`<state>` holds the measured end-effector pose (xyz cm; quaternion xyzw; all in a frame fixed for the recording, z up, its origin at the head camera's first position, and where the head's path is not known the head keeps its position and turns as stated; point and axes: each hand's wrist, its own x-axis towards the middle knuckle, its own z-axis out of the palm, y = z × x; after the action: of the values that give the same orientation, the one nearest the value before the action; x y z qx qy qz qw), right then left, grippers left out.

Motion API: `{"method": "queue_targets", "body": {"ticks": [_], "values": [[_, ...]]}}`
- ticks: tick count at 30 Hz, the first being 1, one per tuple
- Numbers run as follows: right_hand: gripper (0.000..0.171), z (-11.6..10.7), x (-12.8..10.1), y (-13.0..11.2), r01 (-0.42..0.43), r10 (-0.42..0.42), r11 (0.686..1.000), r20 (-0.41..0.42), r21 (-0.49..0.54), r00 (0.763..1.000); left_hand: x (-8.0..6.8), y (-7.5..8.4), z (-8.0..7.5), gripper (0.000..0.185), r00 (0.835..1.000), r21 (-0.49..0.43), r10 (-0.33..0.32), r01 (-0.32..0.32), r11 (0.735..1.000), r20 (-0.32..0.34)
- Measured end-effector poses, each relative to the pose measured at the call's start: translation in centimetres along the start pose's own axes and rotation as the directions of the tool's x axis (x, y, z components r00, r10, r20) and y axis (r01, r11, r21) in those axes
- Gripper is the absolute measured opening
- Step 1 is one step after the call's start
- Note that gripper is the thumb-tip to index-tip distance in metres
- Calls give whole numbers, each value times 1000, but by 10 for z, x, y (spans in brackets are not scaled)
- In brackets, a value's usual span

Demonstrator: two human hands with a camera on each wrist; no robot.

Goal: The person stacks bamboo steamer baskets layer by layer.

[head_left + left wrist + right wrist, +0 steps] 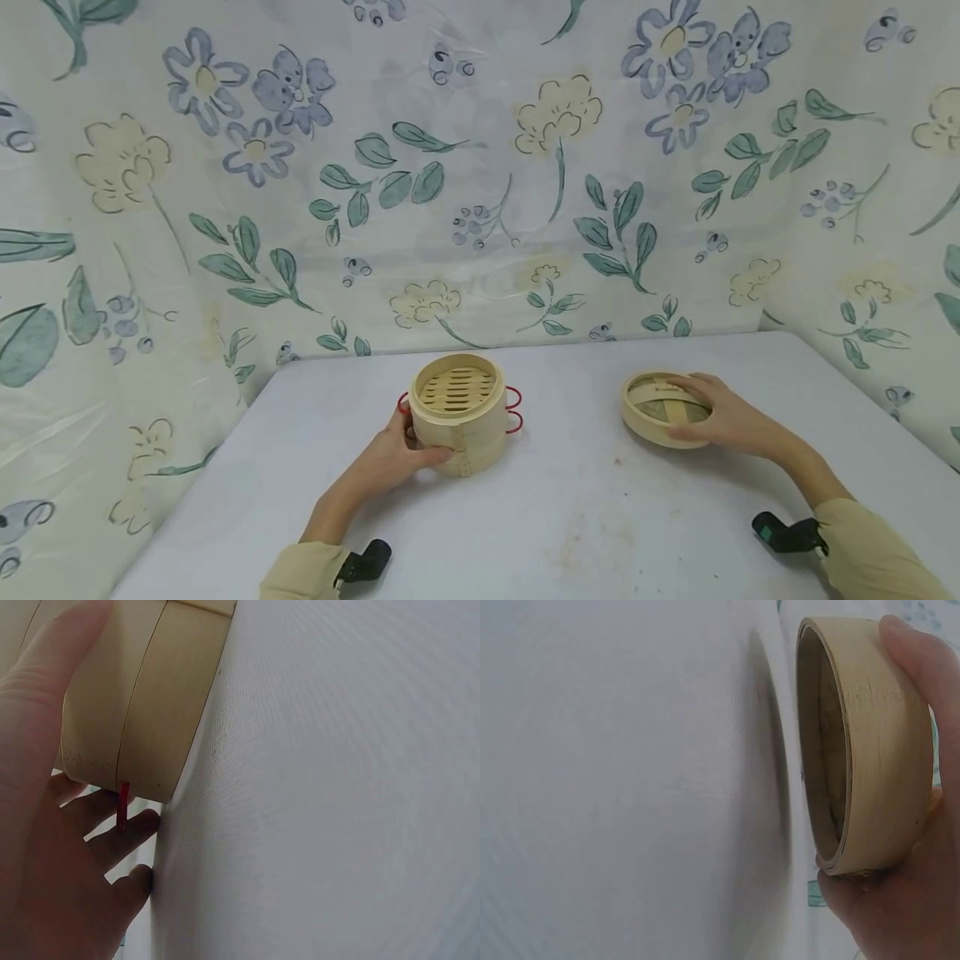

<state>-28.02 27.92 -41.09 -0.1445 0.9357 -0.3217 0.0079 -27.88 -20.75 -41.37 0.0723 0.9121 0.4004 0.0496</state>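
A round bamboo steamer (pixel 480 437) stands on the table left of centre, two tiers stacked, with a slatted base showing inside the uncovered top. Small red loop handles (pixel 513 409) stick out at its sides. My left hand (pixel 386 460) grips it from the left, thumb (pixel 56 649) across the front wall and fingers behind by a red loop. Farther right, my right hand (pixel 731 421) holds the woven bamboo lid (pixel 651 427) by its edge, thumb on one side and fingers on the other. In the right wrist view the lid's hollow underside (pixel 825 750) faces the table, a gap and shadow beneath it.
The white table (pixel 562 492) has faint brownish stains and specks in front of the steamer and lid. Floral-printed sheeting (pixel 510 275) hangs behind the table and along both sides. A black wrist camera (pixel 367 562) sits at each sleeve.
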Motion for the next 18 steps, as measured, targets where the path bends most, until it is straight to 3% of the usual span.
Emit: {"method": "queue_targets", "body": {"ticks": [18], "values": [[85, 6, 3, -8, 31, -31, 999, -17, 26, 999, 1, -1, 0, 109, 1000, 1, 13, -13, 1000, 6]]}}
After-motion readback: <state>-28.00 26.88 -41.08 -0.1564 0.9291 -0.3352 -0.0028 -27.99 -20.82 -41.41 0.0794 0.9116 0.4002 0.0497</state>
